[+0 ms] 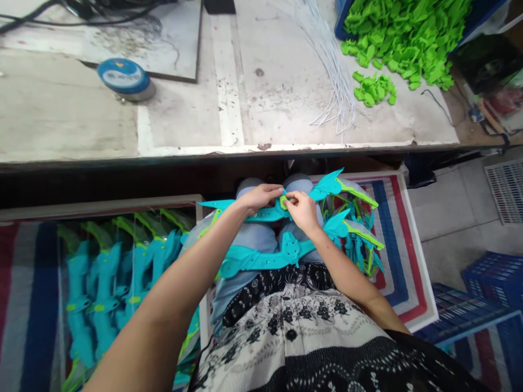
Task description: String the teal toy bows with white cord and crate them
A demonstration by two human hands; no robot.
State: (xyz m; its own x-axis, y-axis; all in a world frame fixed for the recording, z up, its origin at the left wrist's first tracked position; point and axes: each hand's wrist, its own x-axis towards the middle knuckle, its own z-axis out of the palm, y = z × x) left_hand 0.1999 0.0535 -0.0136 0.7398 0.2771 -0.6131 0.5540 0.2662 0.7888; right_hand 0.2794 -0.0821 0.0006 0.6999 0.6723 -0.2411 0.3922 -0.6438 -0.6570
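Note:
Across my lap lie two turquoise plastic toy bows with lime-green tips. My left hand (pixel 263 197) is closed around the middle of the farther toy bow (pixel 322 188). With bent fingers, my right hand (pixel 303 210) pinches a small lime-green plastic piece (pixel 283 202) against that bow's centre. Fingers hide part of the piece, so I cannot tell whether it is seated. The nearer toy bow (pixel 253 260) rests closer to my waist, its round centre (pixel 290 247) uncovered, and neither hand grips it.
Striped-lined bins flank my legs: the left bin (pixel 41 294) holds several toy bows, the right bin (pixel 402 245) more turquoise parts. On the worktable (pixel 180 125) are green pieces (pixel 376 89), white cords (pixel 333 81) and a blue round container (pixel 123 78). Blue crates (pixel 457 307) stand right.

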